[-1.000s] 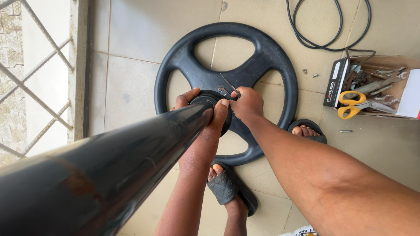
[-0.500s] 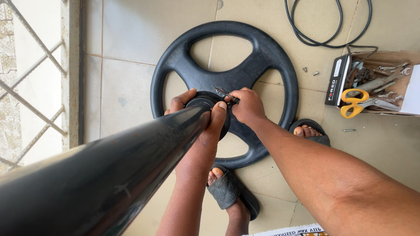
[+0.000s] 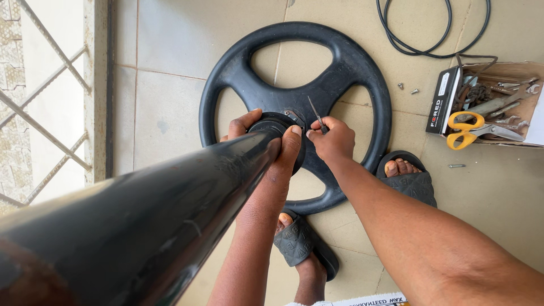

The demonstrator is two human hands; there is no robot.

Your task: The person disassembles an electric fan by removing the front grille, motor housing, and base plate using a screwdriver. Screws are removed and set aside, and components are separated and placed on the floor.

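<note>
Tiled floor, beige, with a metal window grille along its left edge.

Risks, as I read it:
- The thin metal tool is pinched only at its lower end, tip up and free. A slip could drive it into the left hand's fingers, which sit right beside it on the collar.
- The black pole leans back toward the camera, steadied by 1 hand only. If that grip relaxes, the pole could rock in the hub and pull the base off flat.
- 2 loose screws lie on the floor off the base's upper-right rim, 1 more near the right foot. Easy to kick away or step on in open sandals.

Hands:
- Right hand: closed narrow, thumb and fingers pinching the tool over the hub, just right of the collar.
- Left hand: wrapped around the round black collar where the pole meets the base, fingers curled on both sides, touching it.

Outward: black 4-spoke round base flat on the floor, hub under both hands. Both feet rest at its lower rim. Cardboard box of tools with yellow-handled scissors at the floor's right edge. Coiled black cable at the top right.
</note>
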